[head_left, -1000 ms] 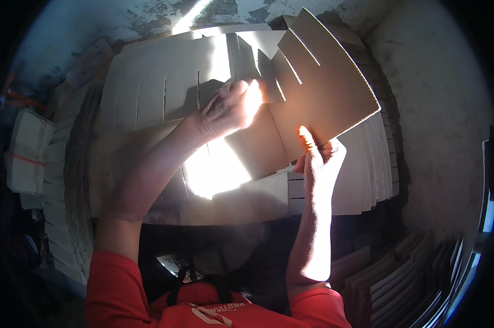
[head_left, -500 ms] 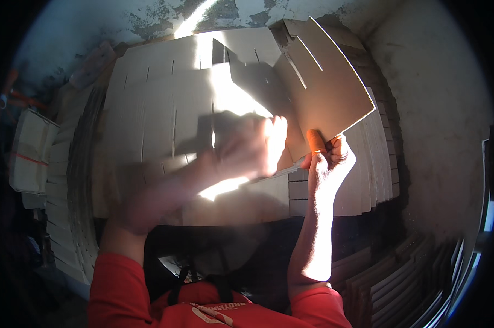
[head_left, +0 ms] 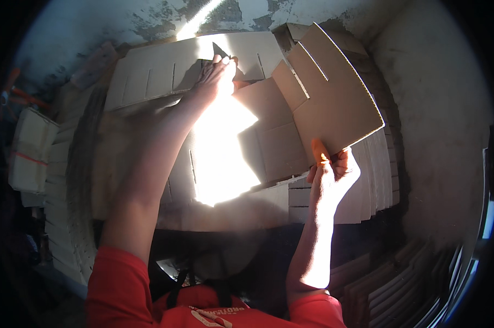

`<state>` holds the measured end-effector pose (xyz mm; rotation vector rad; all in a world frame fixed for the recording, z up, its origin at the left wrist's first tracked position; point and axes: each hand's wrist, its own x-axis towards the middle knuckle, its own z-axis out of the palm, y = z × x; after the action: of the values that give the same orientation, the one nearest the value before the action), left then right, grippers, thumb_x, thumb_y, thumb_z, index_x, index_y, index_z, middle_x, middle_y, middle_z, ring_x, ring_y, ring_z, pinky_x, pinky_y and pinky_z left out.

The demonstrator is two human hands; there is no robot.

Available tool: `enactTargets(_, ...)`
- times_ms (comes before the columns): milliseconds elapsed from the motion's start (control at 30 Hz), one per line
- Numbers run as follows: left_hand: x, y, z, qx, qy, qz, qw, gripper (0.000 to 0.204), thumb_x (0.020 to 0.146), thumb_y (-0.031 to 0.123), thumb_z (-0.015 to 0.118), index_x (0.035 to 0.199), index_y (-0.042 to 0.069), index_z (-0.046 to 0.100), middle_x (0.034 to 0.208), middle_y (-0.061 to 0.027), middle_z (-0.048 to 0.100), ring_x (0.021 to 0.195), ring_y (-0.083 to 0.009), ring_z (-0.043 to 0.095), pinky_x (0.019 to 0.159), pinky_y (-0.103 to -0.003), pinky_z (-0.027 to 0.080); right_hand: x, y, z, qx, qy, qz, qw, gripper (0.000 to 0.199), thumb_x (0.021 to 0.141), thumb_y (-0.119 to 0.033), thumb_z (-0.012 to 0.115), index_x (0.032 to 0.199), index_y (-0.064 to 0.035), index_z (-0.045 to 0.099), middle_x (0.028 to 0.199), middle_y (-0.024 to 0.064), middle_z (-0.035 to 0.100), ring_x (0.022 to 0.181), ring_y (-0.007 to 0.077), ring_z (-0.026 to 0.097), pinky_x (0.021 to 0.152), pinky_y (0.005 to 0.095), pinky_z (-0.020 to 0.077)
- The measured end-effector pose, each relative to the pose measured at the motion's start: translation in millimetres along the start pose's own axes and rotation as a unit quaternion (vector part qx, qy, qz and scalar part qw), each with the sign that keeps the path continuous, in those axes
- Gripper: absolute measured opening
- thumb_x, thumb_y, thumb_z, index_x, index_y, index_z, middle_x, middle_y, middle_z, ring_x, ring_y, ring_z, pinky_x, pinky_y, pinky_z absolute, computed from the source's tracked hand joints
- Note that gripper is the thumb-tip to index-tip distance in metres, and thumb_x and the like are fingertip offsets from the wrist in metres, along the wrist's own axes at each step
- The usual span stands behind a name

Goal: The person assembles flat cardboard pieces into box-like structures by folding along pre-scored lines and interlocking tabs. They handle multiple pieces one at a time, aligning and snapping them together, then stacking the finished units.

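Observation:
A slotted brown cardboard sheet point(head_left: 277, 128) lies across the stack, partly washed out by sunlight. At its right side a panel point(head_left: 340, 101) with cut slots stands up at an angle. My right hand point(head_left: 335, 168) pinches the lower edge of that panel; an orange cover point(head_left: 319, 150) sits on one of its digits. My left hand point(head_left: 220, 74) is stretched to the far side, its fingers curled at the sheet's far edge and apparently gripping it. Glare and shadow hide part of that grip.
More slotted sheets point(head_left: 148, 82) lie beneath, towards the stained wall point(head_left: 247, 13). Cardboard stacks stand at the left point(head_left: 66, 164) and right point(head_left: 367, 164). Upright panels point(head_left: 400, 279) fill the lower right. A pale box point(head_left: 31, 150) with a red band sits far left.
My left hand has swung away from beside the right hand to the sheet's far edge. My right hand and the raised panel have shifted slightly right and nearer.

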<state>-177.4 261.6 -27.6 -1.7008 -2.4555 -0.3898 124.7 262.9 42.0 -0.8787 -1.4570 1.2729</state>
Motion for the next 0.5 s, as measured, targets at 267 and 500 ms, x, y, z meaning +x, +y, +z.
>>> enactTargets(267, 22, -3, 22, -0.082, 0.161, 0.04, 0.983, 0.005, 0.082, 0.006, 0.06, 0.082, 0.002, 0.057, 0.085, -0.0178, 0.06, 0.085, -0.0328, 0.06, 0.075, -0.042, 0.049, 0, 7, -5, -0.019, -0.002, -0.065, 0.998, 0.014, 0.081, 0.005, 0.047, 0.082, 0.0023, 0.061, 0.06, 0.007, 0.059, 0.035, 0.006, 0.047, 0.036, 0.0184, 0.0394)
enactTargets(500, 27, -10, 0, -0.103, 0.157, 0.042, 0.981, 0.012, 0.084, 0.005, 0.059, 0.075, -0.001, 0.054, 0.074, -0.0182, 0.057, 0.071, -0.0357, 0.059, 0.066, -0.043, 0.047, 0, 5, -3, -0.029, -0.007, -0.046, 0.999, 0.011, 0.084, 0.006, 0.052, 0.08, 0.002, 0.061, 0.058, 0.0056, 0.058, 0.036, 0.0051, 0.045, 0.036, 0.0176, 0.0352)
